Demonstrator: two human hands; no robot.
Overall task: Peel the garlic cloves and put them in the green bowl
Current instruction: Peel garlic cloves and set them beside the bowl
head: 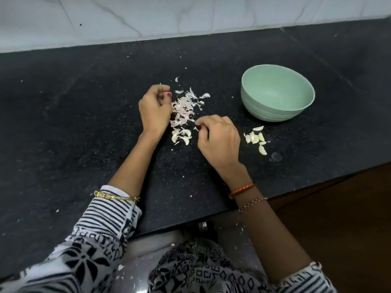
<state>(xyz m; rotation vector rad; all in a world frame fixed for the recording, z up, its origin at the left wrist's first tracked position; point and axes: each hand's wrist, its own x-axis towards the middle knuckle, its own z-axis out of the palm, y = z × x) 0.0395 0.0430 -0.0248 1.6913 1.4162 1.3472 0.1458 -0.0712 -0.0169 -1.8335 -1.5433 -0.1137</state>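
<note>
Black stone counter (84, 115). Landmark: green bowl (277, 93), which looks empty. Peeled cloves (256, 138) lie just in front of it; the skin pile (186, 106) sits well to its left.

Risk: cloves mixing into the skins, or rolling off the counter edge when scooped.

Left hand (155, 111) curled shut; contents hidden. Right hand (219, 142) pinched closed at the pile's edge; cannot tell what it grips.
</note>
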